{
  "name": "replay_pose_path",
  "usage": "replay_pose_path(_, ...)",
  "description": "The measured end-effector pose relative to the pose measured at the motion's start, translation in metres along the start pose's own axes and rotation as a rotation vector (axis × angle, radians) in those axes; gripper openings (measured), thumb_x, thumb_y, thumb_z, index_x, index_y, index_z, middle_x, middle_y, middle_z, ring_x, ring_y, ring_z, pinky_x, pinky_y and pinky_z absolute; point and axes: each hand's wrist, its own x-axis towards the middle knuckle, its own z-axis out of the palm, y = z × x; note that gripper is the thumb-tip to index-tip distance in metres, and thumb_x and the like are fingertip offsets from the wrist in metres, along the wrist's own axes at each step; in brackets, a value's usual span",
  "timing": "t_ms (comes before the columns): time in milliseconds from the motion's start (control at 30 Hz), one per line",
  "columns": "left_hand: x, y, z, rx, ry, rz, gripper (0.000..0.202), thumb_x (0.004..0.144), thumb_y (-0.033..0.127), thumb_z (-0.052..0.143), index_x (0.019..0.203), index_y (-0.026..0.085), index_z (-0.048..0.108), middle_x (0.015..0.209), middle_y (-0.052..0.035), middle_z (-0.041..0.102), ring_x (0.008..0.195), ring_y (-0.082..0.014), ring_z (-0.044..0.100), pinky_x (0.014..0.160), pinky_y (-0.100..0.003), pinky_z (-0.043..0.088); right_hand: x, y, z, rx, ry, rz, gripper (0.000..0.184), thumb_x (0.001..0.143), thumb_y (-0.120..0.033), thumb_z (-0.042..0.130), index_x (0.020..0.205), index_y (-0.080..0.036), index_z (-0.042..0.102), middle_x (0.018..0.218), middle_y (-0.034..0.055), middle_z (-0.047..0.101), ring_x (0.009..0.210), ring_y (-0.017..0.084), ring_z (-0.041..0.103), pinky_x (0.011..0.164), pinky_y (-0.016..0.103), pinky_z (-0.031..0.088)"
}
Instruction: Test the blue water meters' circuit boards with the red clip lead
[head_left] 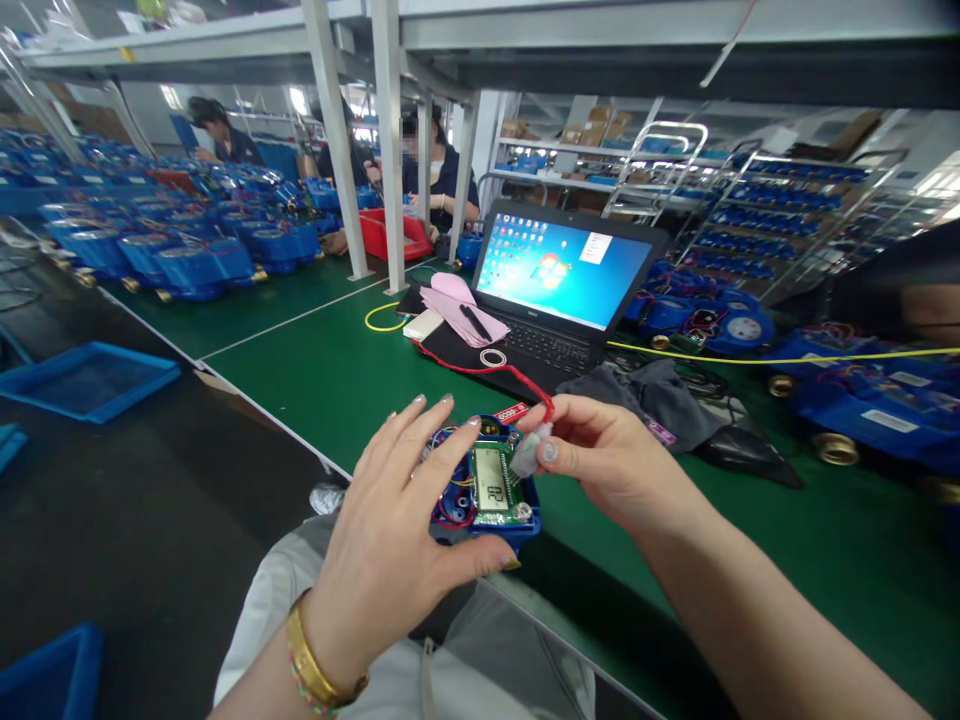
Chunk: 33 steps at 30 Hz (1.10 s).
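Observation:
A small blue meter housing [530, 524] sits near the table's front edge, its circuit board and coloured wires exposed. Its display [491, 478] shows digits. My left hand [405, 500] spans the housing, thumb along the near side and fingers over the far left part, gripping it. Between thumb and fingers, my right hand [600, 450] pinches a whitish-grey plug [528, 452] with thin pins at the board's right side. Whether the pins touch the board cannot be made out. From the plug a red cable [480, 369] runs back toward a white box [423, 325].
An open laptop [562, 265] stands behind, with pink papers [457, 310] and a black pen [474, 322] beside it. Dark cloth [649, 395] and blue meters [885, 400] lie right. A yellow cable [787, 360] crosses there. More blue housings [202, 265], a red bin [386, 236] and co-workers are farther back.

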Motion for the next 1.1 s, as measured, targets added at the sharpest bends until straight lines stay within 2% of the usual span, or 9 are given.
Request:
replay_pose_path(100,0.001,0.001,0.000,-0.031,0.038,-0.007,0.065,0.076,0.057,0.062,0.125,0.015,0.050,0.133,-0.0165,0.050,0.128,-0.0343,0.041,0.102,-0.058,0.039,-0.001,0.003,0.004,0.033,0.001,0.014,0.026,0.059,-0.027,0.088,0.074,-0.017,0.069,0.069,-0.0015,0.065,0.057,0.006,0.058,0.055,0.013,0.049)
replay_pose_path(233,0.000,0.001,0.004,0.019,0.048,0.036,0.060,0.076,0.051,0.066,0.122,0.014,0.053,0.129,-0.0164,0.054,0.126,-0.0342,0.044,0.103,-0.060,0.037,-0.005,0.003,0.008,0.054,-0.043,0.029,0.024,0.064,-0.028,0.084,0.072,-0.015,0.065,0.072,0.0003,0.067,0.055,0.005,0.058,0.051,0.012,0.047)
replay_pose_path(400,-0.003,0.002,0.006,0.078,0.030,0.070,0.060,0.081,0.049,0.060,0.126,0.010,0.051,0.132,-0.0180,0.052,0.123,-0.0331,0.047,0.098,-0.054,0.045,-0.012,-0.004,0.011,0.046,-0.080,0.109,0.033,0.063,-0.025,0.086,0.088,-0.018,0.066,0.075,-0.0012,0.066,0.064,0.006,0.061,0.061,0.013,0.050)
replay_pose_path(500,-0.006,0.002,0.005,0.101,0.047,0.083,0.058,0.085,0.051,0.054,0.125,0.009,0.052,0.131,-0.0185,0.053,0.119,-0.0324,0.051,0.093,-0.052,0.050,-0.015,-0.007,0.013,-0.035,-0.138,0.126,0.024,0.070,-0.026,0.080,0.087,-0.016,0.066,0.075,-0.0007,0.066,0.064,0.007,0.061,0.064,0.016,0.052)
replay_pose_path(567,-0.007,0.002,0.006,0.119,0.061,0.089,0.058,0.085,0.052,0.053,0.124,0.009,0.053,0.130,-0.0183,0.054,0.117,-0.0324,0.053,0.092,-0.051,0.050,-0.018,-0.008,0.016,-0.152,-0.122,0.088,0.017,0.074,-0.024,0.075,0.085,-0.016,0.065,0.073,-0.0010,0.064,0.062,0.008,0.060,0.062,0.018,0.051)
replay_pose_path(700,-0.009,0.003,0.009,0.126,0.096,0.106,0.059,0.084,0.054,0.054,0.122,0.009,0.055,0.129,-0.0181,0.055,0.116,-0.0320,0.054,0.093,-0.050,0.049,-0.022,-0.006,0.023,-0.542,-0.029,-0.089,0.003,0.076,-0.015,0.065,0.077,-0.015,0.063,0.071,-0.0011,0.063,0.062,0.010,0.056,0.058,0.018,0.047)
replay_pose_path(800,-0.011,0.003,0.011,0.120,0.133,0.130,0.060,0.083,0.056,0.054,0.120,0.008,0.057,0.126,-0.0189,0.057,0.115,-0.0305,0.056,0.095,-0.048,0.046,-0.024,-0.006,0.027,-0.767,-0.023,-0.189,0.004,0.077,-0.014,0.062,0.073,-0.015,0.061,0.068,-0.0008,0.063,0.061,0.010,0.055,0.056,0.019,0.045)
replay_pose_path(933,-0.012,0.001,0.014,0.106,0.151,0.149,0.062,0.083,0.058,0.054,0.118,0.007,0.058,0.123,-0.0192,0.059,0.115,-0.0287,0.056,0.099,-0.045,0.044,-0.026,-0.007,0.029,-0.900,-0.046,-0.276,0.005,0.077,-0.011,0.064,0.075,-0.015,0.061,0.068,-0.0020,0.064,0.060,0.009,0.056,0.058,0.018,0.044)
replay_pose_path(1100,-0.012,-0.002,0.017,0.092,0.165,0.156,0.058,0.084,0.055,0.054,0.117,0.007,0.060,0.121,-0.0191,0.061,0.115,-0.0273,0.057,0.100,-0.043,0.042,-0.027,-0.006,0.029,-0.921,-0.057,-0.311,0.009,0.077,-0.009,0.064,0.076,-0.016,0.059,0.069,-0.0031,0.063,0.061,0.008,0.056,0.059,0.018,0.043)
